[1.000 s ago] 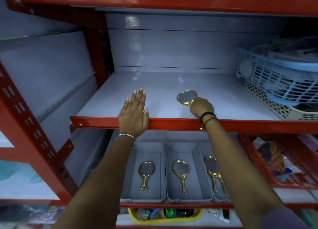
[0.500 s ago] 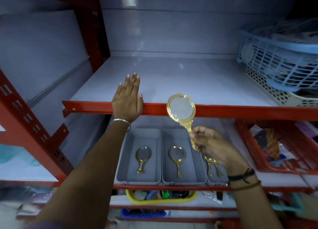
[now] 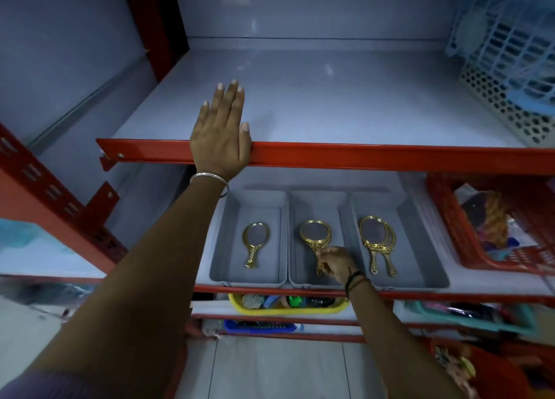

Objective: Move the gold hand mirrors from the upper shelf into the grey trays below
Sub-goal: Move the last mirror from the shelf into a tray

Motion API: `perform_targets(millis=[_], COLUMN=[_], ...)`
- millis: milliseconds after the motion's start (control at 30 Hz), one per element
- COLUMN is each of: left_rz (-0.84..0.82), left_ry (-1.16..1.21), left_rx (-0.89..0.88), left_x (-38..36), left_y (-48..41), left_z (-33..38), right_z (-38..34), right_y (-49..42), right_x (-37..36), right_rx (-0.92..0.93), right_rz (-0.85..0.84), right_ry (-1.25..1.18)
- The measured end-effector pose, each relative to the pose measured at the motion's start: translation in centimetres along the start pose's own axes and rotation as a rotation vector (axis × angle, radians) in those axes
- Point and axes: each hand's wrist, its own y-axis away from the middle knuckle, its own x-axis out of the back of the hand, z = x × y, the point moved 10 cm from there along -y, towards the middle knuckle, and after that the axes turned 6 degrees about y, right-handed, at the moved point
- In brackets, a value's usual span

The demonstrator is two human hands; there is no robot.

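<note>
1. Count: three grey trays side by side on the lower shelf, centre of frame: left tray [image 3: 219, 248], middle tray [image 3: 295, 275], right tray [image 3: 420, 248].
2. Gold mirrors: one in the left tray [image 3: 255, 244]; two overlapping in the right tray [image 3: 377, 242]; in the middle tray one is plain to see, the held mirror [image 3: 315, 236]. I cannot tell whether another lies under it.
3. Mirrors: oval glass, ornate shiny gold frames, slim moulded handles. Trays: matte plastic, rectangular, sloped walls.
4. Upper shelf [image 3: 345, 104]: smooth pale sheet with a red metal front lip.
5. Right hand [image 3: 338, 263]: grip closed, fingers pinching the held mirror's handle, low in the middle tray.
6. Left hand [image 3: 220, 134]: grip open, flat, palm down over the upper shelf's lip, holding nothing.
7. Baskets, right of frame: one blue [image 3: 504, 32], one white perforated [image 3: 504, 104], one red [image 3: 456, 230].
</note>
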Motion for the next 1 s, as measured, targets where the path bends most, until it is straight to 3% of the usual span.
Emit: perform_targets(millis=[167, 367, 567, 700, 833, 933, 1000], left_rz=[0.018, 0.022, 0.054, -0.103, -0.442, -0.709, -0.803], left_ry=[-0.017, -0.017, 0.199, 0.287, 0.392, 0.315, 0.273], left_rx=[-0.010, -0.015, -0.047, -0.123, 0.167, 0.388, 0.518], left_x=[-0.3, 0.0, -0.7, -4.4, -10.2, -14.9, -17.0], left_y=[0.0, 0.2, 4.8, 11.7, 17.1, 20.9, 23.1], left_z=[-0.1, 0.0, 1.4, 2.3, -0.8, -3.4, -4.9], right_z=[1.2, -2.0, -7.3, -9.6, -9.5, -8.0, -7.2], right_y=[-2.2, 0.7, 3.5, 4.5, 4.0, 2.5, 1.2], right_x=[0.5, 1.3, -2.4, -7.0, -11.0, -13.1, -14.4], right_rx=[-0.005, 0.134, 0.361, 0.412, 0.425, 0.354, 0.313], right_rz=[0.120, 0.224, 0.130, 0.000, -0.058, -0.078, -0.084], right_ry=[0.117, 0.268, 0.024, 0.138, 0.381, 0.518, 0.548])
